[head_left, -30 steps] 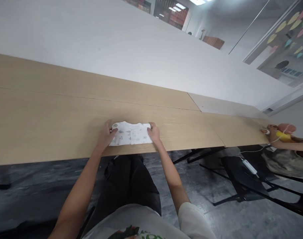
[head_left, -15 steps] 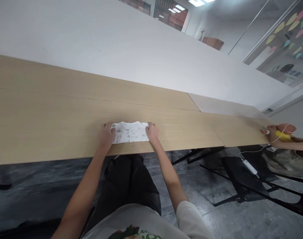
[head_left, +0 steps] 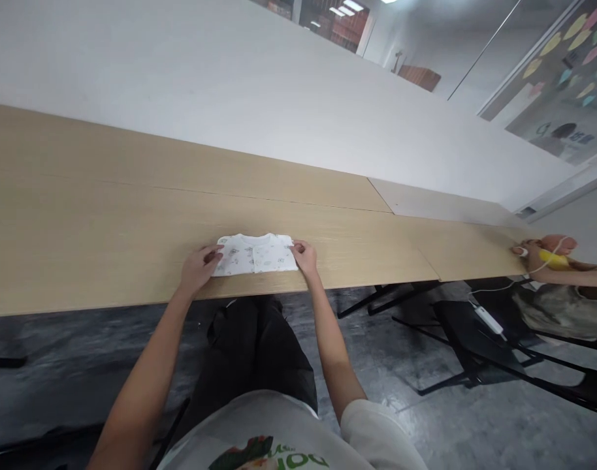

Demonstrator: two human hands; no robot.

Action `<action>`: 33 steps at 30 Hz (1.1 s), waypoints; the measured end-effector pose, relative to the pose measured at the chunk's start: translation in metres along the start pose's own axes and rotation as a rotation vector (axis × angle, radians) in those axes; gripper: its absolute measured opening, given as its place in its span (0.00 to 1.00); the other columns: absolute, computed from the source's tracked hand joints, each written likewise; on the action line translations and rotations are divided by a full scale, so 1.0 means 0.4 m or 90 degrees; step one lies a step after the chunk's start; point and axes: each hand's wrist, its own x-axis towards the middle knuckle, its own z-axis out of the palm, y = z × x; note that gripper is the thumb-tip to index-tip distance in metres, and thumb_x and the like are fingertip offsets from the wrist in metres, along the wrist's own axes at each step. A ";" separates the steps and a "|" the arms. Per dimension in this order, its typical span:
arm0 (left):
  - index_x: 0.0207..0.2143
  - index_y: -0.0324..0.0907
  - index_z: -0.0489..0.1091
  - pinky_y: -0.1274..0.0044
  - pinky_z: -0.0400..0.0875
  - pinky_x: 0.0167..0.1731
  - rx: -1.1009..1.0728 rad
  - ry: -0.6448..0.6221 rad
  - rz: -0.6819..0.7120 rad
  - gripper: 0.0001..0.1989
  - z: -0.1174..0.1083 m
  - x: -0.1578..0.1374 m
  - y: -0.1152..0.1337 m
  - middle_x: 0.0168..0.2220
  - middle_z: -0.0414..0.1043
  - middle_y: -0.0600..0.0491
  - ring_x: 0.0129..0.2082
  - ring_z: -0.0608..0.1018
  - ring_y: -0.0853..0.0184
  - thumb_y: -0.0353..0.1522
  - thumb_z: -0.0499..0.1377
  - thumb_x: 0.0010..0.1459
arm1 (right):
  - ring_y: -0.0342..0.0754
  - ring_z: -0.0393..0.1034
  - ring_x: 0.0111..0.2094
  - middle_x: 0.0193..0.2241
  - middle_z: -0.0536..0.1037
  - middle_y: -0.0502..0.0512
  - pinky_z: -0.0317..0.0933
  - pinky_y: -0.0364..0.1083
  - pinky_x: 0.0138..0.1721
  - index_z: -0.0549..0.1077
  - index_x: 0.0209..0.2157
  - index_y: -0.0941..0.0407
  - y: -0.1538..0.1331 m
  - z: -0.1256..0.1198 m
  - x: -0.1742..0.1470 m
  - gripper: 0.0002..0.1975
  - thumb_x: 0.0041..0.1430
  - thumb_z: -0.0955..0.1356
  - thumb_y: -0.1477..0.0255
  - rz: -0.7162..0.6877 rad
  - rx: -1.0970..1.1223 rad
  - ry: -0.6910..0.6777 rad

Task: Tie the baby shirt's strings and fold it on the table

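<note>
White garment (head_left: 256,256), folded, small-printed, lies three o'clock from left hand (head_left: 196,269), nine from right hand (head_left: 306,258); both curled, cannot tell if gripping.

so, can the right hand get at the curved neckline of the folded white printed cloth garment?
Likely yes: the bare right hand is at the right end of the garment, with nothing visible between it and the neckline.

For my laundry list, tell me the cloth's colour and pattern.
The cloth is white with small, scattered greyish prints, best seen in the head view.
</note>
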 end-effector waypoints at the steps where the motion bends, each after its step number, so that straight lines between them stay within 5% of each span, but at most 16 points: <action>1: 0.51 0.41 0.74 0.70 0.71 0.45 0.006 -0.010 0.006 0.24 0.001 0.000 -0.002 0.47 0.75 0.47 0.42 0.77 0.59 0.43 0.52 0.57 | 0.44 0.68 0.26 0.24 0.76 0.50 0.62 0.42 0.33 0.78 0.37 0.59 -0.002 0.001 -0.001 0.10 0.52 0.69 0.72 -0.001 0.000 -0.001; 11: 0.51 0.39 0.73 0.67 0.64 0.58 0.073 -0.015 0.040 0.24 0.014 0.012 0.000 0.54 0.72 0.45 0.54 0.72 0.56 0.41 0.49 0.59 | 0.44 0.68 0.26 0.25 0.77 0.50 0.64 0.42 0.34 0.79 0.33 0.58 0.001 -0.001 -0.003 0.12 0.49 0.65 0.77 0.004 0.008 0.002; 22: 0.51 0.39 0.73 0.67 0.62 0.59 0.063 -0.020 0.038 0.24 0.007 0.008 0.017 0.55 0.73 0.45 0.55 0.72 0.57 0.40 0.49 0.59 | 0.46 0.73 0.33 0.34 0.82 0.55 0.66 0.43 0.40 0.80 0.31 0.58 -0.016 -0.003 -0.016 0.12 0.51 0.65 0.79 -0.003 -0.091 0.002; 33: 0.51 0.39 0.73 0.65 0.64 0.58 0.027 -0.016 0.024 0.25 0.006 0.003 0.003 0.55 0.72 0.44 0.54 0.73 0.56 0.42 0.48 0.59 | 0.47 0.73 0.32 0.31 0.81 0.56 0.65 0.43 0.39 0.80 0.29 0.58 -0.023 -0.004 -0.023 0.12 0.51 0.64 0.79 0.009 -0.053 0.006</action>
